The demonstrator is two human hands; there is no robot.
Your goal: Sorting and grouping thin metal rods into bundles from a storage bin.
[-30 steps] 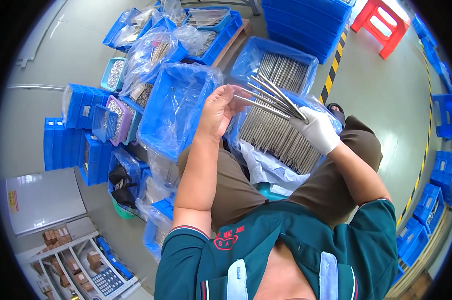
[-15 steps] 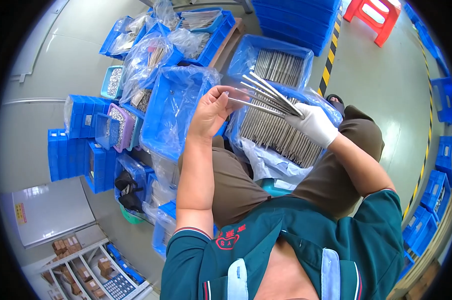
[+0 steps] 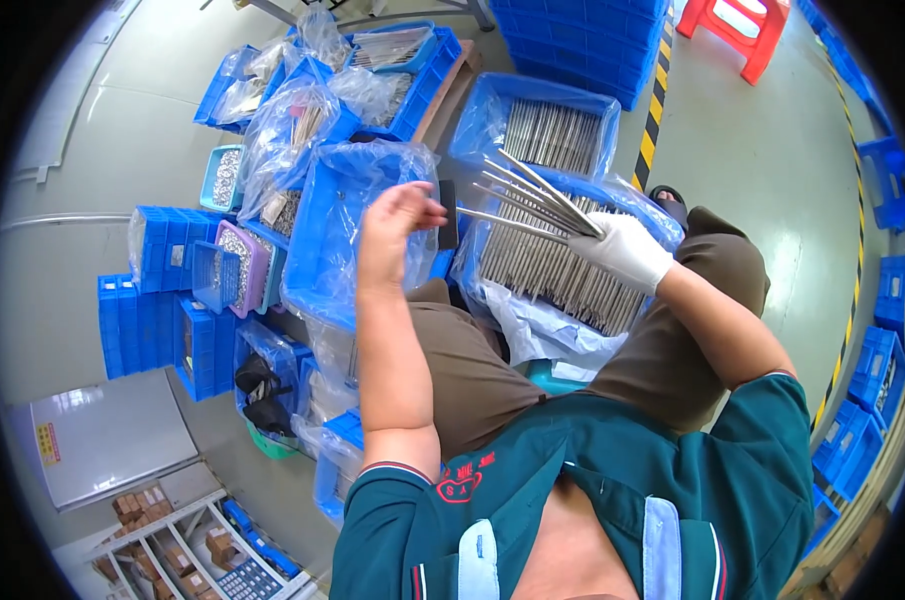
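Note:
My right hand (image 3: 627, 252), in a white glove, is closed round several thin metal rods (image 3: 547, 205) that fan out up and to the left. One rod sticks out lower than the others, its tip toward my left hand. My bare left hand (image 3: 400, 212) is raised over the edge of a blue bin with its fingers curled in. It stands apart from the rod tips, and I cannot make out anything in it. Below the held rods, a plastic-lined blue crate (image 3: 642, 200) between my knees holds rows of similar rods (image 3: 547, 268).
Another lined crate of rods (image 3: 547, 132) sits beyond. A plastic-lined blue bin (image 3: 317, 235) stands at left, with a dark block (image 3: 447, 215) beside it. Small baskets (image 3: 234, 270) and wrapped bins lie further left. Stacked blue crates (image 3: 582, 50) and a red stool (image 3: 737, 32) stand at the back.
My left hand has drawn back left from the lowest rod's tip and its fingers have curled. The dark block now shows beside it. My right hand keeps the rods nearly in place.

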